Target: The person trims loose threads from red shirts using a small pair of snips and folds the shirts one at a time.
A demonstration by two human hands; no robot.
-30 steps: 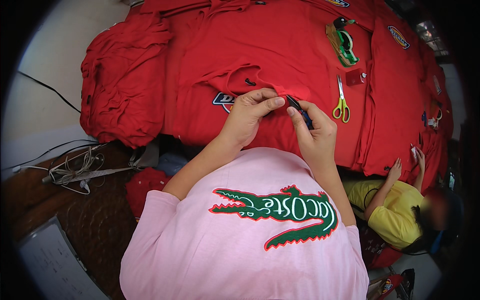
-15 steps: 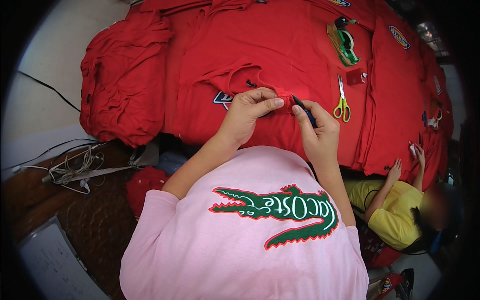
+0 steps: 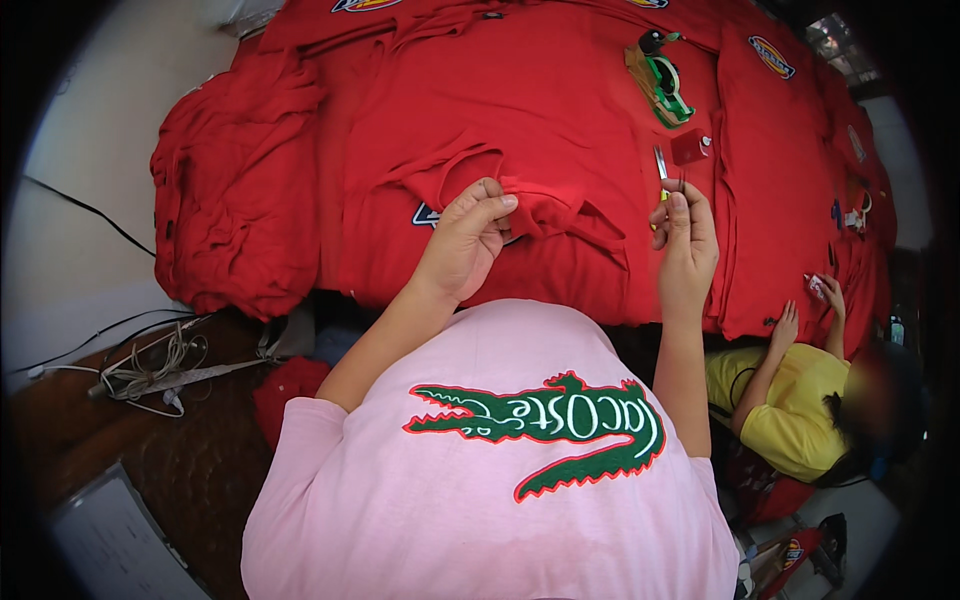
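Red shirt [image 3: 520,120], spread flat across the table's near middle. I see its collar [image 3: 545,210] bunched into a fold, pinched between thumb and fingertips of the left hand [image 3: 465,240], whose fingers are closed on the cloth. The right hand [image 3: 685,245] is raised just right of the collar, apart from it, fingers drawn together around scissors [image 3: 662,170] whose blades point away from me; I cannot tell how firmly they are gripped. Just beyond the scissors sits a small red box [image 3: 690,147], and farther toward the far edge a green tape dispenser [image 3: 660,75]. A heap of red garments [image 3: 235,190] covers the table's left end. More red shirts with badges [image 3: 772,55] lie toward the right end, where a person in yellow [image 3: 790,400] sits.
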